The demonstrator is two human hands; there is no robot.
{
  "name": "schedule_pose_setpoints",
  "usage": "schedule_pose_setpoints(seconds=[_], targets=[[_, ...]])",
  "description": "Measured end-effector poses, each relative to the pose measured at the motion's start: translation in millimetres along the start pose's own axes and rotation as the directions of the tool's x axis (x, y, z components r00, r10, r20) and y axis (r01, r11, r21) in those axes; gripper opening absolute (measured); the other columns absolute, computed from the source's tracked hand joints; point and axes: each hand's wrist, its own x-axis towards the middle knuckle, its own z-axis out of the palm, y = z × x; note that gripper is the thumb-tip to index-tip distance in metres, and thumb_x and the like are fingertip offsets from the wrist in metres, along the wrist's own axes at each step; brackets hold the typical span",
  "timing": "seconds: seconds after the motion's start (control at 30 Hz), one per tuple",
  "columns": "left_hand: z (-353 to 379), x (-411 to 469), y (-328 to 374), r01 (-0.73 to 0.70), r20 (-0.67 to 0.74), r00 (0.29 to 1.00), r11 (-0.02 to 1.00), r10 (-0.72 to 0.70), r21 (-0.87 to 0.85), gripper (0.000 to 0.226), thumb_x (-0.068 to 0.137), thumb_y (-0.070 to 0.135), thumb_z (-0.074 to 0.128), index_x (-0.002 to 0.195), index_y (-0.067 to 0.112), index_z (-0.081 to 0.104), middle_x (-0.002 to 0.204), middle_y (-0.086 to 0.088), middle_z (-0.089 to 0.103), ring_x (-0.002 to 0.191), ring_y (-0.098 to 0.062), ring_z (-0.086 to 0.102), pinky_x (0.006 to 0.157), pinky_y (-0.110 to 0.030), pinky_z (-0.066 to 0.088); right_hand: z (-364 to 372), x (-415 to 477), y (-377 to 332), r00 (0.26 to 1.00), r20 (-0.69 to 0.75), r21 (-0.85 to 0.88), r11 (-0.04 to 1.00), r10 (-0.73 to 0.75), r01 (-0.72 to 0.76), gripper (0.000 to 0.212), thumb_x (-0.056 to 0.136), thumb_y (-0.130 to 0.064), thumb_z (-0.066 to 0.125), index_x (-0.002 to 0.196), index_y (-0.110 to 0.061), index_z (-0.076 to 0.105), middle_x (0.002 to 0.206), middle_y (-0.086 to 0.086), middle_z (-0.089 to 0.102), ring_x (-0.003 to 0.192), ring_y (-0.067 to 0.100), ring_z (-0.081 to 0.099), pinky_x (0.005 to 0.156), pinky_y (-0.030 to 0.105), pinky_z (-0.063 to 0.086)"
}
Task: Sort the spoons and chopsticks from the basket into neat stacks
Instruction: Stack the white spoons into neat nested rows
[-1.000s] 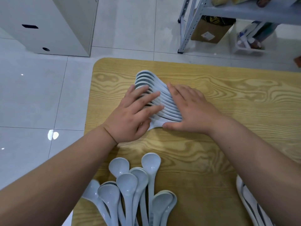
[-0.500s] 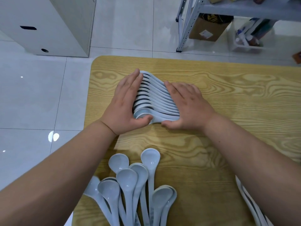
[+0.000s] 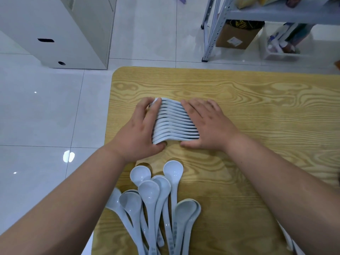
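Note:
A tight row of several white spoons (image 3: 174,122) lies on its side in the middle of the wooden table (image 3: 257,111). My left hand (image 3: 141,129) presses flat against the row's left end with straight fingers. My right hand (image 3: 207,124) lies flat over the row's right end, thumb on the table. A loose fan of several long-handled white spoons (image 3: 156,203) lies near the table's front edge, bowls pointing away from me. No basket or chopsticks are in view.
More white spoons (image 3: 292,243) peek out at the lower right, mostly hidden by my right forearm. Beyond the table are a white cabinet (image 3: 60,30) on the tiled floor and a metal shelf (image 3: 257,13) with a cardboard box (image 3: 237,34) under it.
The fanned spoons have been squeezed into a straight, compact row. My left hand moved from on top of them to their left end; my right hand stayed on the right end.

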Motion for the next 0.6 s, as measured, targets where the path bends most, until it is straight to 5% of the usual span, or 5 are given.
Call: schedule_pose_setpoints(seconds=[0.13, 0.37, 0.6], targets=[[1, 3, 2, 0.012, -0.006, 1.000, 1.000, -0.012, 0.011, 0.105, 0.074, 0.030, 0.080, 0.155, -0.002, 0.021, 0.159, -0.023, 0.020, 0.147, -0.035, 0.026, 0.116, -0.045, 0.035, 1, -2, -5, 0.998, 0.035, 0.000, 0.998, 0.061, -0.061, 0.116, 0.071, -0.090, 0.023, 0.160, -0.022, -0.006, 0.168, -0.001, 0.006, 0.155, 0.021, -0.002, 0.123, 0.056, -0.003], [12, 12, 14, -0.028, 0.024, 0.999, 0.995, 0.026, 0.097, 0.108, 0.081, 0.059, 0.057, 0.155, -0.007, 0.015, 0.164, -0.026, 0.005, 0.152, -0.044, -0.001, 0.124, -0.050, 0.009, 7, -1, -7, 0.996, -0.064, 0.027, 0.998, 0.060, -0.059, 0.113, 0.072, -0.085, 0.033, 0.160, -0.017, 0.015, 0.164, 0.002, 0.025, 0.153, 0.024, 0.018, 0.123, 0.057, 0.007], [14, 8, 16, 0.023, -0.009, 1.000, 0.988, -0.022, 0.151, 0.100, 0.083, 0.061, 0.058, 0.149, -0.008, 0.030, 0.160, -0.027, 0.020, 0.148, -0.048, 0.016, 0.121, -0.055, 0.018, 5, 3, 0, 0.997, -0.080, 0.044, 0.999, 0.005, -0.002, 0.114, 0.070, -0.086, 0.038, 0.160, -0.019, 0.018, 0.161, 0.000, 0.029, 0.151, 0.022, 0.023, 0.123, 0.056, 0.010]])
